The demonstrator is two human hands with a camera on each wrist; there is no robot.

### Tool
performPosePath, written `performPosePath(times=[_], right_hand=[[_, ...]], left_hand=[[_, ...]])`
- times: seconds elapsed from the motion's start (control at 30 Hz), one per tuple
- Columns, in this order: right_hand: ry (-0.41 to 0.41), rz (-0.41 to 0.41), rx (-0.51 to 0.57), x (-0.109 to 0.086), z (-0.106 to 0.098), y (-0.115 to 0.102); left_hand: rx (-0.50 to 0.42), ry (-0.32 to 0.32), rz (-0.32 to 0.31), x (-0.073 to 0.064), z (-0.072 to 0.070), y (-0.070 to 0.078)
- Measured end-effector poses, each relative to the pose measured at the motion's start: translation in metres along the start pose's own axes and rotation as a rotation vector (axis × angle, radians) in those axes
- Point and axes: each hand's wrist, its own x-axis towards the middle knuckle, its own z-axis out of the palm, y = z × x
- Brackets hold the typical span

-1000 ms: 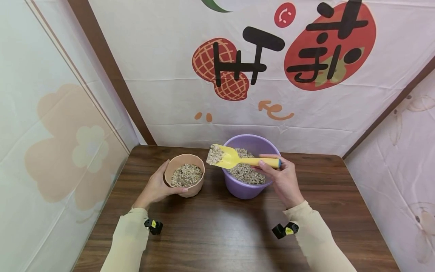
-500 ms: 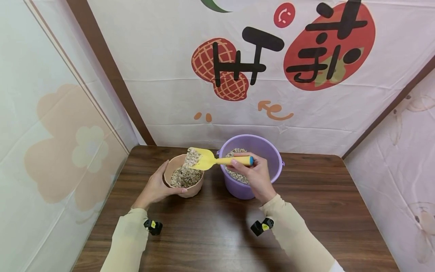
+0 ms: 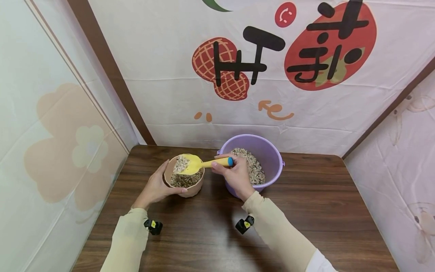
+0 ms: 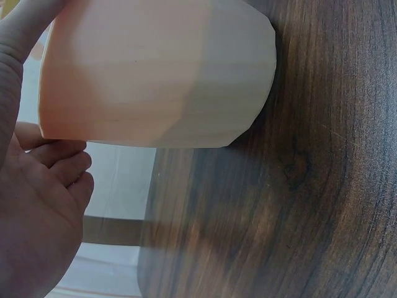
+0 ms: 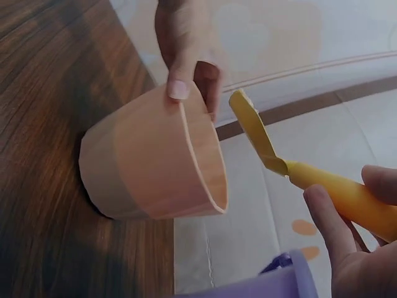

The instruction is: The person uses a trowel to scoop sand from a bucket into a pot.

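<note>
My right hand (image 3: 235, 174) grips the handle of a yellow toy shovel (image 3: 193, 165) with a blue end. Its blade carries pale gravel-like grains (image 3: 181, 164) and hovers over the mouth of a peach-coloured flowerpot (image 3: 192, 191); the right wrist view shows the blade apart from the rim. Darker grains (image 3: 187, 179) lie inside the pot. With thumb and fingers, my left hand (image 3: 157, 189) holds the pot's rim from the left. The pot stands upright on the table, its faceted wall (image 4: 155, 74) filling much of the left wrist view.
A purple bucket (image 3: 273, 170) with similar grains (image 3: 255, 170) stands right of the pot, partly behind my right hand. The brown wooden table (image 3: 190, 234) meets a printed cloth wall (image 3: 163, 94) at the back. Black wrist cameras sit on both sleeves.
My right hand has carried the loaded shovel leftward, from over the purple bucket to over the flowerpot. The left hand keeps its hold on the rim, and the pot stays in place.
</note>
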Motion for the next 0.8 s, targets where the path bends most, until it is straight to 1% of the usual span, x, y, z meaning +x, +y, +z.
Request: performPosePath(times=[0.1, 0.2, 0.4, 0.47, 0.53, 0.7, 0.8], right_hand=[[0.004, 0.005, -0.046, 0.0016, 0.0052, 0.0041], [0.013, -0.007, -0.098, 0.0026, 0.0077, 0.0076], [0.010, -0.035, -0.166, 0.0015, 0.0068, 0.0085], [0.008, -0.046, -0.208, 0.0005, 0.0054, 0.0079], [0.010, -0.065, -0.271, -0.0006, 0.0042, 0.0070], [0.036, -0.149, -0.504, -0.0033, 0.0025, 0.0045], [0.047, -0.189, -0.595, -0.0042, 0.0022, 0.0032]], left_hand=[[-0.004, 0.004, 0.006, 0.0000, 0.0000, 0.0004], [-0.005, 0.007, 0.014, 0.0000, 0.0001, 0.0006], [-0.010, 0.010, 0.012, -0.0003, 0.0006, -0.0008], [-0.012, 0.009, 0.009, -0.0003, 0.0007, -0.0014], [-0.009, 0.009, 0.008, -0.0003, 0.0007, -0.0016], [-0.008, 0.008, 0.010, -0.0006, 0.0003, -0.0008], [-0.007, 0.003, 0.004, -0.0005, 0.0003, 0.0002]])
